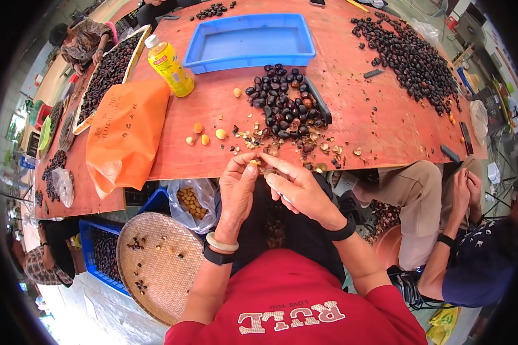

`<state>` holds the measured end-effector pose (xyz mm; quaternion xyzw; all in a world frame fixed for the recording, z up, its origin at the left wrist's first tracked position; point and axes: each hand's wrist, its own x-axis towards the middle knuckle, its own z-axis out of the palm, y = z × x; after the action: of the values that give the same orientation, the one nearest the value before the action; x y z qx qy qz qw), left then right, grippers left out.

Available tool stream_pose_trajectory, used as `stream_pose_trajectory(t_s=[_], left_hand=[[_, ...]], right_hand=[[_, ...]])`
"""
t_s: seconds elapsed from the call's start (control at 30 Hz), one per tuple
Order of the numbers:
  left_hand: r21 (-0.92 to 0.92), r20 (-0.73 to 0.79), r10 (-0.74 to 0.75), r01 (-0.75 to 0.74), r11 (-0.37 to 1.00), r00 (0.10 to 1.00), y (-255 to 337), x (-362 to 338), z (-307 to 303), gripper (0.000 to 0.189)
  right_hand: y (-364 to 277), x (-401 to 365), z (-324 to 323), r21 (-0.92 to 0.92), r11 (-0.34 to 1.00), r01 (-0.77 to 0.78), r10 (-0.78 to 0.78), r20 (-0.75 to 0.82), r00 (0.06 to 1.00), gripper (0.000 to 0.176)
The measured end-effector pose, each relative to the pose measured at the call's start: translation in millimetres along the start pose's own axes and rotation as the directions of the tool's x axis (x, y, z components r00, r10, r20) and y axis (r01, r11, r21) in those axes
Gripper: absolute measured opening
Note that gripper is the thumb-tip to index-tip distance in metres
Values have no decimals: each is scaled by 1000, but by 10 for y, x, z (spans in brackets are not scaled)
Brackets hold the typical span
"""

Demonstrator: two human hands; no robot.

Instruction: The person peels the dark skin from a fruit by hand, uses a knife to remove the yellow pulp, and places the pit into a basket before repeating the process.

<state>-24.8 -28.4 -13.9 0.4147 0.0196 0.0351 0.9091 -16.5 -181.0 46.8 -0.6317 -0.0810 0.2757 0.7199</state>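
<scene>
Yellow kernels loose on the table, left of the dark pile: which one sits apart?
The lone kernel closest to the blue tray; the other four kernels sit nearer the left hand.

I am working in what looks like a shared shelling workshop, with people sitting around a big red bench (207, 129) that is holding heaps of dark nuts (411, 57), scattered shell bits (253, 138) and a blue tray (244, 43).

Red table (213, 132), blue tray (248, 43), yellow-labelled bottle (172, 66), orange bag (126, 135), dark nuts (282, 100), shell bits
</scene>
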Motion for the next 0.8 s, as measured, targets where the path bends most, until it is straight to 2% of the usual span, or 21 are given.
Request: stream_pose_trajectory(t_s=[0.13,0.63,0.7,0.8], left_hand=[[11,14,-38,37,999,999,-26,3,-82,26],[167,28,1,-5,986,1000,-7,-33,5,23],[211,25,30,-35,977,999,-19,-44,17,23],[256,-1,59,-56,965,998,-56,-44,23,23]], right_hand=[[-23,-16,-5,-82,996,39,-40,-16,999,46],[22,-32,-75,-239,963,120,-131,-28,991,40],[138,6,-100,-391,899,198,-233,-45,971,39],[228,73,-101,-377,900,219,-265,-72,962,39]])
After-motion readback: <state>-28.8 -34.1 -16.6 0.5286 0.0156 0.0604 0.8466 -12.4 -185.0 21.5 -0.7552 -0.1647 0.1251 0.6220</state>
